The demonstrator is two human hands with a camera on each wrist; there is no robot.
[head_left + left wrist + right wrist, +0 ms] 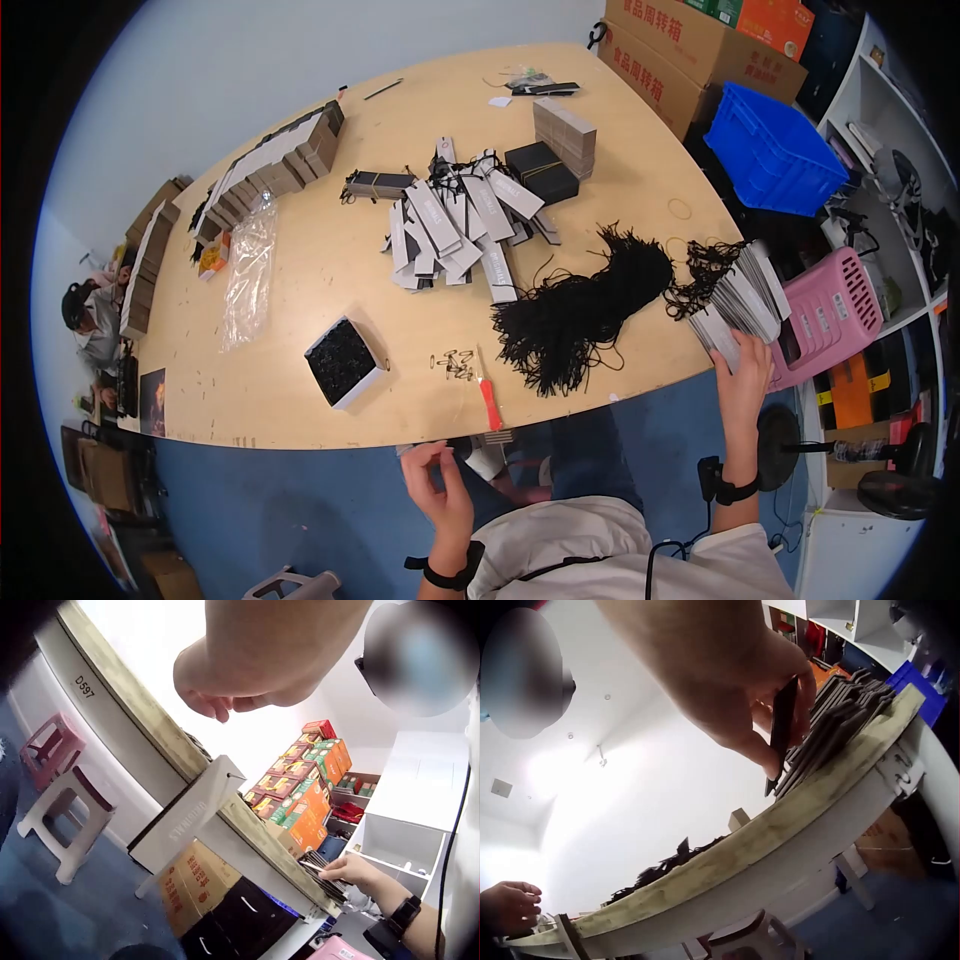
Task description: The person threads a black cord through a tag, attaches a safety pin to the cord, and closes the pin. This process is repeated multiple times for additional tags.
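At the table's right edge my right hand (743,385) pinches a flat hang tag (714,333) between thumb and fingers. In the right wrist view this tag (783,724) stands on edge, its dark side showing, beside a leaning row of tags (829,724). Black cords (705,275) lie at the row's far end. My left hand (440,490) is held at the front edge with loosely bent fingers and nothing visible in it. In the left wrist view, a white tag (176,829) printed ORIGINALS juts over the table edge, apart from that hand.
A heap of black cords (590,305) and a pile of white tags (460,225) lie mid-table. Nearer the front are a box of black pieces (343,365), small metal pins (455,364) and a red-handled tool (490,403). A pink stool (835,310) stands at right.
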